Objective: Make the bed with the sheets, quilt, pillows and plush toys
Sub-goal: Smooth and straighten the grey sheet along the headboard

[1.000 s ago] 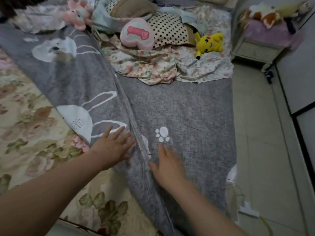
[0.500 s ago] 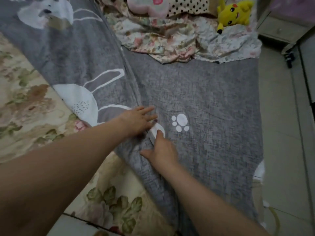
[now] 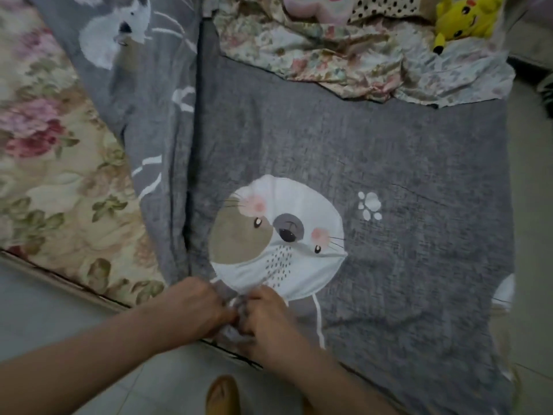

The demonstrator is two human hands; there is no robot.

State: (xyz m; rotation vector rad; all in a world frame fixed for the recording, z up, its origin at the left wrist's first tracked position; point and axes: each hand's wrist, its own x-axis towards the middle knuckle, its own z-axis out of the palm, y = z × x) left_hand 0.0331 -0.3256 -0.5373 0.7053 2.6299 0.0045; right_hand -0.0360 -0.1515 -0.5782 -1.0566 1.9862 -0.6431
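A grey woven sheet with white animal prints (image 3: 389, 163) lies spread over the bed, and its round white-and-tan animal face print (image 3: 276, 235) is near the foot edge. Just below that face, the left hand (image 3: 196, 310) and right hand (image 3: 267, 317) sit side by side, almost touching. Their fingers are curled tight on a bunched fold of the grey sheet, though the fingertips are blurred, so the exact pinch is unclear. Left of the face, a cream floral quilted mattress (image 3: 51, 175) lies bare. Well above the face sit a crumpled floral sheet (image 3: 329, 64) and, up to the right, a yellow plush toy (image 3: 462, 18).
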